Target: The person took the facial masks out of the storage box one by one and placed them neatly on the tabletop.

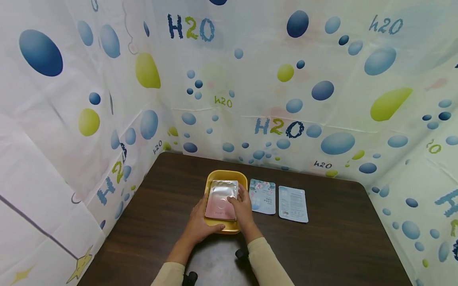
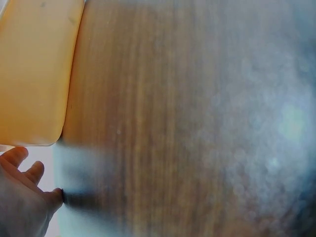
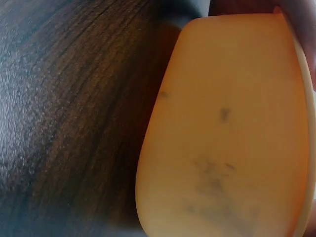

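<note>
A yellow plastic tray (image 1: 229,227) stands on the table, with a pink and silver face mask packet (image 1: 220,204) lying in it. My left hand (image 1: 198,225) is at the tray's left side, fingers along the rim and thumb stretched toward the near end. In the left wrist view that hand (image 2: 24,197) shows straight, spread fingers beside the tray's corner (image 2: 37,84). With thumb on top and fingers at its right edge, my right hand (image 1: 244,210) pinches the packet. The right wrist view is mostly filled by the tray's outer wall (image 3: 227,123).
Right of the tray, a blue flowered packet (image 1: 262,198) and a pale blue packet with printed text (image 1: 293,204) lie flat side by side. The dark wooden table (image 1: 340,230) meets a patterned curtain (image 1: 250,79) at the back and sides.
</note>
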Available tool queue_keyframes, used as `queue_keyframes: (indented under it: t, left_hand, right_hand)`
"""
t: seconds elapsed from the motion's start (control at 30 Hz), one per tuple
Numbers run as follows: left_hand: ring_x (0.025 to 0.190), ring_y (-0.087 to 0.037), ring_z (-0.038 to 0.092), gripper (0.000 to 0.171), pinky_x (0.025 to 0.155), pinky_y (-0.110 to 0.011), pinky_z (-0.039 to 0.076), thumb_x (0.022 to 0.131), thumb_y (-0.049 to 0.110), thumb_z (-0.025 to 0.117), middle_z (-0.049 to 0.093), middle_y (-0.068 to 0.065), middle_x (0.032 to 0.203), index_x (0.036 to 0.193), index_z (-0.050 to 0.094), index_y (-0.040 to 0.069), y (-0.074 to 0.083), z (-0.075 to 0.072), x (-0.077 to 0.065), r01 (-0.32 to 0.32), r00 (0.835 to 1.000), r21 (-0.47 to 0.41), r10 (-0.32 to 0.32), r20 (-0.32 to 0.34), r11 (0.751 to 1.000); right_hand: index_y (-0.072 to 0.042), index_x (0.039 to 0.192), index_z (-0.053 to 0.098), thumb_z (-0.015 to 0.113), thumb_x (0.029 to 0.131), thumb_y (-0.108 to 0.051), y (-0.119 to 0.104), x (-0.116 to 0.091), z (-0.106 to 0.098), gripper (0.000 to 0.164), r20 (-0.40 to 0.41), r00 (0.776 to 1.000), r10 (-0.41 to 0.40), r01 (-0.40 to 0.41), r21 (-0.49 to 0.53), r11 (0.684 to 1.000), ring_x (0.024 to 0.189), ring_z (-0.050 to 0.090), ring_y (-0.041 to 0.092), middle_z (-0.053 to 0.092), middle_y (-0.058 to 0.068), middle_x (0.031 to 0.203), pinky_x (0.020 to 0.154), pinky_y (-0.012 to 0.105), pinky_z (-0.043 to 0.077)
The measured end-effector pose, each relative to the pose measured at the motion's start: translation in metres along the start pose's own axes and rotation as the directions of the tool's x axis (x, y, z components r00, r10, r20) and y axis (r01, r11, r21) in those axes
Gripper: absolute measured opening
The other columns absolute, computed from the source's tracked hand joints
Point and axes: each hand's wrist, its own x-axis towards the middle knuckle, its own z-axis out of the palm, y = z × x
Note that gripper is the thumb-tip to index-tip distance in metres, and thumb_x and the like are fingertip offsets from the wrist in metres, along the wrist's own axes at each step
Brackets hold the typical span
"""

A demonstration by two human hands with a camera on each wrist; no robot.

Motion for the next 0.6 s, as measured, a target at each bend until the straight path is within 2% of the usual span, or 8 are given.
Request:
queue_keyframes:
  t: [0.17, 0.27, 0.47, 0.6]
  left_hand:
    - [0.146, -0.042, 0.037, 0.131, 0.116, -0.066, 0.033, 0.06, 0.053, 0.094, 0.038, -0.012, 0.164, 0.164, 0.023, 0.017, 0.0001, -0.0008, 0.0002, -0.012, 1.0, 0.008, 0.012, -0.001, 1.0]
    - [0.146, -0.042, 0.037, 0.131, 0.116, -0.065, 0.033, 0.06, 0.053, 0.094, 0.038, -0.013, 0.163, 0.164, 0.023, 0.016, 0.001, -0.0013, -0.0001, -0.013, 1.0, 0.008, 0.013, -0.003, 1.0]
    - [0.145, -0.043, 0.039, 0.13, 0.115, -0.065, 0.034, 0.061, 0.052, 0.094, 0.039, -0.014, 0.163, 0.164, 0.024, 0.014, 0.0, -0.0011, 0.0005, -0.034, 0.999, 0.025, 0.035, -0.016, 0.999]
    - [0.145, -0.042, 0.039, 0.131, 0.115, -0.065, 0.035, 0.061, 0.053, 0.094, 0.038, -0.013, 0.163, 0.164, 0.023, 0.015, 0.0007, -0.001, 0.0001, -0.026, 1.0, 0.022, 0.026, -0.013, 0.999]
  right_hand:
    - [-0.006, 0.158, 0.031, 0.063, 0.094, -0.008, 0.003, 0.0029, 0.0015, 0.072, -0.026, 1.0, 0.013, -0.014, -0.031, 0.999, 0.157, 0.014, 0.046, 0.02, 0.022, 0.169, 0.125, 0.057, 0.023]
    - [-0.004, 0.157, 0.033, 0.064, 0.092, -0.007, 0.0032, 0.0035, 0.0026, 0.072, -0.029, 0.999, 0.015, -0.015, -0.029, 0.999, 0.157, 0.012, 0.046, 0.021, 0.023, 0.168, 0.126, 0.058, 0.02]
    - [-0.002, 0.157, 0.033, 0.063, 0.092, -0.005, 0.0007, 0.0006, 0.0048, 0.071, -0.015, 1.0, 0.016, -0.016, -0.021, 1.0, 0.157, 0.015, 0.043, 0.022, 0.022, 0.168, 0.125, 0.056, 0.025]
    - [-0.004, 0.157, 0.034, 0.062, 0.093, -0.004, -0.0018, -0.0026, 0.0058, 0.069, -0.01, 1.0, 0.008, -0.008, -0.021, 1.0, 0.156, 0.02, 0.041, 0.025, 0.021, 0.168, 0.122, 0.054, 0.03]
